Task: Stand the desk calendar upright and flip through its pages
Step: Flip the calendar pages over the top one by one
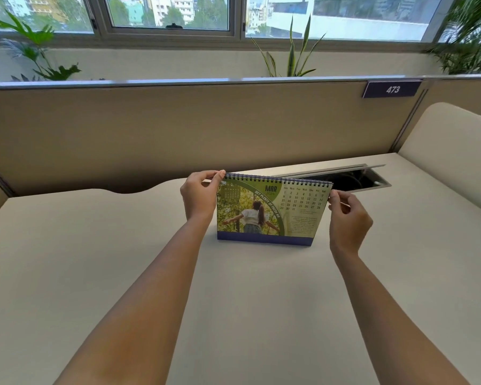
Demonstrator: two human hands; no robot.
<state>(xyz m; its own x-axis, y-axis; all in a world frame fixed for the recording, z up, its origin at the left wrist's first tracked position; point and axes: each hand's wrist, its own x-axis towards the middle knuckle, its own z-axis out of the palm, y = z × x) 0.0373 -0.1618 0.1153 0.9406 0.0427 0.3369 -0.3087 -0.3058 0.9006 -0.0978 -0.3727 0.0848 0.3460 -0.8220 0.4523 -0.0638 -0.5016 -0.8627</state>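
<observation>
While my left hand [199, 197] pinches the desk calendar [270, 212] at its spiral corner, my right hand [347, 215] should lift only the top page's edge it nips.

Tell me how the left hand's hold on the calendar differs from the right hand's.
The left hand pinches the calendar at its top left corner, by the spiral binding; the right hand pinches the right edge, just below the top corner. The left sits higher than the right. Both grip with fingertips only.

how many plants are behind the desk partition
3: a leafy plant at far left, a spiky plant centre-right, a palm at far right. The partition may hide more.
</observation>
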